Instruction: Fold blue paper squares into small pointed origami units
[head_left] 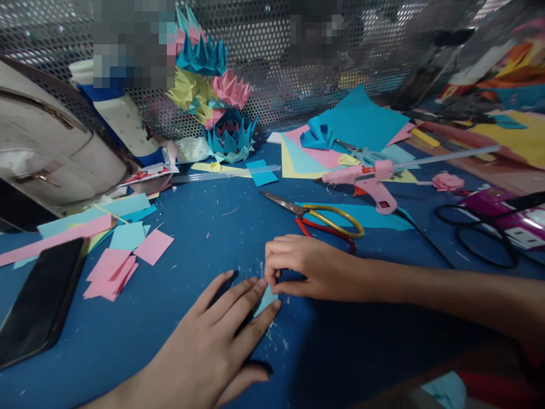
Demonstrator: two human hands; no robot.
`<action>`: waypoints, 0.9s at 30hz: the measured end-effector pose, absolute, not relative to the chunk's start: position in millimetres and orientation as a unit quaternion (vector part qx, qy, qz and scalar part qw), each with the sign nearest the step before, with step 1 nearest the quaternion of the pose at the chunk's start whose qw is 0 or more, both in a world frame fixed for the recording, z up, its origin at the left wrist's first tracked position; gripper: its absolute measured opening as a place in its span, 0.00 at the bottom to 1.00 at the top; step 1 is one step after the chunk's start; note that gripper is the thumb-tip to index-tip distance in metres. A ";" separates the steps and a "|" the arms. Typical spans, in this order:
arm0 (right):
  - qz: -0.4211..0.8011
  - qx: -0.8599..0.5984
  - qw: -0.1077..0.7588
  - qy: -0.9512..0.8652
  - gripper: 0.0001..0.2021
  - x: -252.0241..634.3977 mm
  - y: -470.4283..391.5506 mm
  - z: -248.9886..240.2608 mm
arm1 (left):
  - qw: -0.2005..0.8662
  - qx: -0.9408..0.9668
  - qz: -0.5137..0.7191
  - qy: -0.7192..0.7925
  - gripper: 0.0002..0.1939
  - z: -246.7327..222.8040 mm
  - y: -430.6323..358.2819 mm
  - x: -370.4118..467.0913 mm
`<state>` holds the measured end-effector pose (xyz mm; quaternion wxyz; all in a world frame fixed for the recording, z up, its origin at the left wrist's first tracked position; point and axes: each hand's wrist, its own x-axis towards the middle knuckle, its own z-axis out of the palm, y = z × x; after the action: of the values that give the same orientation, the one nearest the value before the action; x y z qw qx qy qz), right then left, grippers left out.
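A small light blue piece of paper (264, 302) lies on the blue tabletop, partly covered by my fingers. My left hand (213, 341) rests palm down with its fingers stretched out, the fingertips pressing the paper's left side. From the right, my right hand (306, 267) reaches in with fingers curled and thumb and fingertips pinched at the paper's upper right edge. Just beyond that hand lie scissors (313, 215) with one yellow and one red handle. To the left are pink paper pieces (111, 274) in a loose stack and a light blue square (128, 236).
A dark phone (45, 301) lies at left, near a pale bag (55, 136) and a bottle (123, 122). Folded paper flowers (230, 133) stand against the perforated metal panel (272, 62). A pink glue gun (370, 179) and its cord (426, 238) occupy the right side, before coloured sheets (361, 116).
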<state>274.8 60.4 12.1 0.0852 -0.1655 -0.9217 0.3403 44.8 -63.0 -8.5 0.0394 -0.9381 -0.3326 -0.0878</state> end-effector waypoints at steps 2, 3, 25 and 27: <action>0.334 -0.168 0.087 -0.924 0.03 275.0 59.5 11.2 | 0.037 -0.939 -0.088 -0.330 0.35 -8.6 -62.8 44.8; 0.330 -0.169 0.088 -0.925 0.03 275.1 59.1 10.8 | 0.035 -0.940 -0.089 -0.328 0.35 -8.6 -62.7 44.8; 0.314 -0.073 0.183 -0.929 0.07 288.1 72.6 8.5 | 0.018 -0.940 -0.075 -0.334 0.34 -2.8 -61.6 45.1; 0.267 -0.011 0.179 -0.947 0.09 291.8 76.9 12.4 | 0.019 -0.940 -0.074 -0.332 0.34 -2.8 -61.2 44.8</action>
<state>291.8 76.9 12.4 0.1792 -0.0105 -0.9467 0.2674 44.8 -61.2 -2.8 0.0190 -0.9401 -0.3322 -0.0743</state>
